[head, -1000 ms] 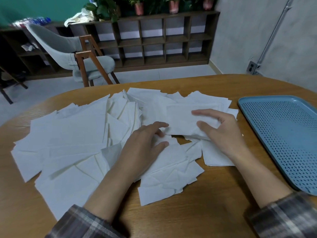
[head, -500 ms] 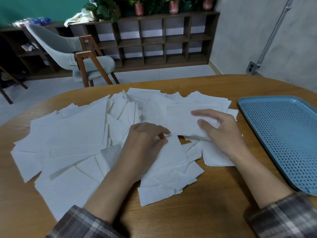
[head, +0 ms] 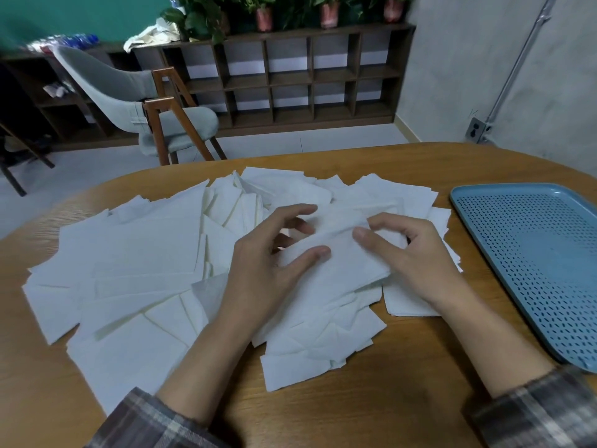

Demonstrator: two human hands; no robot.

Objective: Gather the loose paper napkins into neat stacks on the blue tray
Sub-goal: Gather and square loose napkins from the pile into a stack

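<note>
Head view: left hand (head: pixel 268 273) and right hand (head: pixel 416 260) both pinch a few napkins (head: pixel 336 266) atop the loose pile (head: pixel 145 253), blue tray (head: pixel 533 253) beside; thin sheets may slip, skewing the stack.

Probably a café or office lounge, not a home. Told around the wooden table (head: pixel 355 415): beyond it a long cubby shelf (head: pixel 290 76) (dark wood, open squares) topped with potted plants (head: pixel 206 14), past its left side a grey upholstered chair (head: pixel 106 82) and teal wall (head: pixel 80 14), off its right a grey wall (head: pixel 458 59) with exposed conduit (head: pixel 517 66); on it, paper napkins (head: pixel 135 253) and a blue tray (head: pixel 517 270).
</note>
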